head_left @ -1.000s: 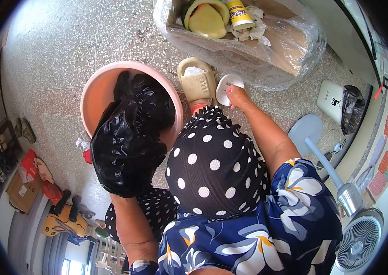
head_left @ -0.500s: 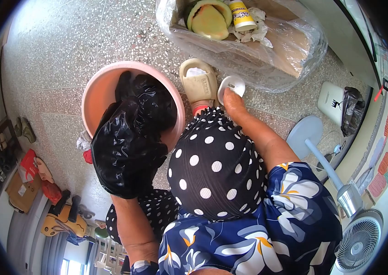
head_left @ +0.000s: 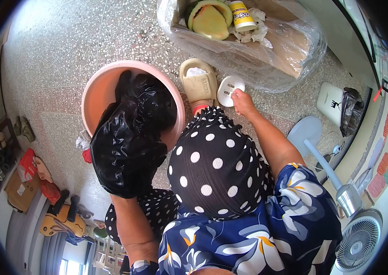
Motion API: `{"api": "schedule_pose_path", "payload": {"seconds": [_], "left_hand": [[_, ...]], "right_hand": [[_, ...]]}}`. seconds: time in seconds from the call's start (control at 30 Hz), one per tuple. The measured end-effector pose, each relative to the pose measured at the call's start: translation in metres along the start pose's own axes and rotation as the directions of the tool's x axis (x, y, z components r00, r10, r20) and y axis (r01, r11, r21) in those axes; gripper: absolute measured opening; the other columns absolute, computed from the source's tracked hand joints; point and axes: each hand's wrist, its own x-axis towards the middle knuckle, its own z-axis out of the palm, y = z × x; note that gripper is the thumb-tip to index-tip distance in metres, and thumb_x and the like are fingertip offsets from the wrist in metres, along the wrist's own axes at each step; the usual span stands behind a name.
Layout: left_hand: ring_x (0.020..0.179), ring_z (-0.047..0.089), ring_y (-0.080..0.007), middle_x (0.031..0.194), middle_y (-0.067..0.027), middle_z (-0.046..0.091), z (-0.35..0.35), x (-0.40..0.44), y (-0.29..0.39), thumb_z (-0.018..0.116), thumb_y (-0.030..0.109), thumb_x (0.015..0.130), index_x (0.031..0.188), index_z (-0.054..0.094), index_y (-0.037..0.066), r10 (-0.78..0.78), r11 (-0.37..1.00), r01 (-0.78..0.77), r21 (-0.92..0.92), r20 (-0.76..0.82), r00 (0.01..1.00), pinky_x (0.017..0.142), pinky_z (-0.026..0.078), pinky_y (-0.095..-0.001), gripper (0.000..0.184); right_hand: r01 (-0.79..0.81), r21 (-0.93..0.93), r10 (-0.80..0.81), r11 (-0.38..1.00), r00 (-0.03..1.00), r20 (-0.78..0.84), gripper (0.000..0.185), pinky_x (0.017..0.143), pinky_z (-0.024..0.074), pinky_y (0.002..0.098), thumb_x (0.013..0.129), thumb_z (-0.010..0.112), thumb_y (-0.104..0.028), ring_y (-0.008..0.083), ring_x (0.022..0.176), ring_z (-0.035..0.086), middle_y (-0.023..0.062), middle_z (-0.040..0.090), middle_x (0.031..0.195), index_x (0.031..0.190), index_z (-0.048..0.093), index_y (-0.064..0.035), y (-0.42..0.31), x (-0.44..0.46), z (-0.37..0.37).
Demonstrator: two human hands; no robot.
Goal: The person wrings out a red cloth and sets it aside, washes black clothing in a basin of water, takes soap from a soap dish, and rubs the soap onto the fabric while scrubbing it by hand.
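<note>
A black plastic bag [head_left: 127, 146] covers my left hand, which is hidden inside or behind it, and the bag hangs over the rim of a pink bucket [head_left: 100, 91]. My right hand [head_left: 243, 101] is closed at the lower right edge of a white oval disc [head_left: 230, 90] with small dark slots. Whether the fingers pinch the disc or something small on it is too small to tell. Just left of the disc is a beige slipper [head_left: 199, 82] on a foot.
Beyond the slipper, a plastic-lined box [head_left: 290, 55] holds melon rind [head_left: 210, 20], a yellow cup [head_left: 242, 16] and crumpled paper. A pale blue stand [head_left: 306, 133] and a fan [head_left: 359, 240] are at the right. Shoes [head_left: 26, 128] lie at the left.
My right hand has shifted over the disc and back to its right edge, uncovering its slotted face. The black bag and bucket have hardly moved.
</note>
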Motion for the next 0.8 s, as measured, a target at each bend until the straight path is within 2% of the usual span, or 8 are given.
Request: {"api": "schedule_pose_path", "payload": {"seconds": [0.03,0.1,0.23,0.37,0.47,0.6,0.77,0.8], "left_hand": [[0.071,0.054,-0.0179,0.079,-0.0059,0.059,-0.001,0.001,-0.001,0.064,0.015,0.071,0.083,0.058,0.007,0.000,1.000,0.000,-0.003,0.003,1.000,0.066,0.043,-0.0308,0.016],[0.070,0.054,-0.0177,0.078,-0.0055,0.059,-0.003,-0.001,0.001,0.064,0.015,0.071,0.082,0.058,0.007,0.010,1.000,-0.010,-0.005,-0.004,1.000,0.065,0.043,-0.0307,0.015],[0.067,0.053,-0.0173,0.076,-0.0047,0.058,-0.017,-0.002,0.010,0.064,0.015,0.070,0.080,0.058,0.008,0.056,0.998,-0.055,0.007,-0.058,0.997,0.063,0.043,-0.0306,0.014],[0.065,0.053,-0.0169,0.073,-0.0039,0.058,-0.026,-0.012,0.027,0.064,0.015,0.069,0.077,0.058,0.008,0.137,0.991,-0.135,0.020,-0.166,0.977,0.061,0.043,-0.0305,0.012],[0.063,0.053,-0.0166,0.071,-0.0033,0.058,-0.032,-0.019,0.038,0.064,0.015,0.069,0.075,0.058,0.009,0.185,0.982,-0.185,0.026,-0.260,0.948,0.060,0.043,-0.0305,0.011],[0.060,0.052,-0.0161,0.069,-0.0025,0.057,-0.043,-0.037,0.051,0.064,0.015,0.068,0.073,0.058,0.009,0.214,0.975,-0.219,0.033,-0.390,0.895,0.058,0.042,-0.0304,0.010],[0.057,0.051,-0.0156,0.066,-0.0015,0.057,-0.056,-0.062,0.069,0.064,0.015,0.067,0.070,0.058,0.010,0.229,0.968,-0.249,0.034,-0.528,0.818,0.056,0.042,-0.0303,0.009],[0.057,0.051,-0.0155,0.065,-0.0013,0.057,-0.049,-0.076,0.073,0.064,0.015,0.067,0.069,0.058,0.010,0.216,0.971,-0.239,0.030,-0.545,0.810,0.055,0.042,-0.0302,0.009]], "right_hand": [[0.004,-0.004,-0.004,1.000,1.000,-0.001,0.019,0.038,0.0428,0.0339,0.087,0.048,-0.023,0.0185,0.049,0.055,0.0070,0.056,0.064,0.088,0.051,-0.0043,-0.005,-0.012,-0.011],[-0.145,0.506,-0.003,0.850,0.960,0.280,0.020,0.034,0.0343,0.0254,0.085,0.049,-0.025,0.0102,0.044,0.046,0.0028,0.049,0.062,0.083,0.052,-0.0050,-0.019,-0.036,-0.035],[-0.117,0.689,-0.228,0.716,0.893,0.389,0.017,0.034,0.0296,0.0222,0.084,0.050,-0.024,0.0092,0.042,0.040,0.0012,0.046,0.060,0.081,0.052,-0.0066,-0.073,-0.077,-0.075],[0.133,0.814,-0.646,0.565,0.686,0.335,0.019,0.034,0.0285,0.0215,0.082,0.051,-0.024,0.0096,0.041,0.039,0.0043,0.045,0.061,0.078,0.051,-0.0058,-0.148,-0.101,-0.101],[0.161,0.880,-0.875,0.446,0.283,0.392,0.023,0.035,0.0293,0.0212,0.083,0.049,-0.024,0.0105,0.039,0.035,0.0072,0.044,0.061,0.075,0.050,-0.0024,-0.215,-0.130,-0.106],[0.045,0.943,-0.942,0.329,-0.047,0.331,0.027,0.034,0.0277,0.0207,0.086,0.043,-0.025,0.0103,0.039,0.032,0.0080,0.043,0.060,0.077,0.051,-0.0007,-0.282,-0.187,-0.086],[-0.173,0.833,-0.850,0.525,-0.056,0.524,0.032,0.032,0.0283,0.0183,0.091,0.040,-0.027,0.0102,0.045,0.039,0.0081,0.046,0.066,0.080,0.053,-0.0001,-0.322,-0.252,-0.056],[-0.227,0.804,-0.817,0.550,0.054,0.575,0.032,0.032,0.0320,0.0186,0.092,0.042,-0.028,0.0113,0.049,0.043,0.0084,0.049,0.070,0.084,0.055,-0.0001,-0.323,-0.260,-0.049]]}}
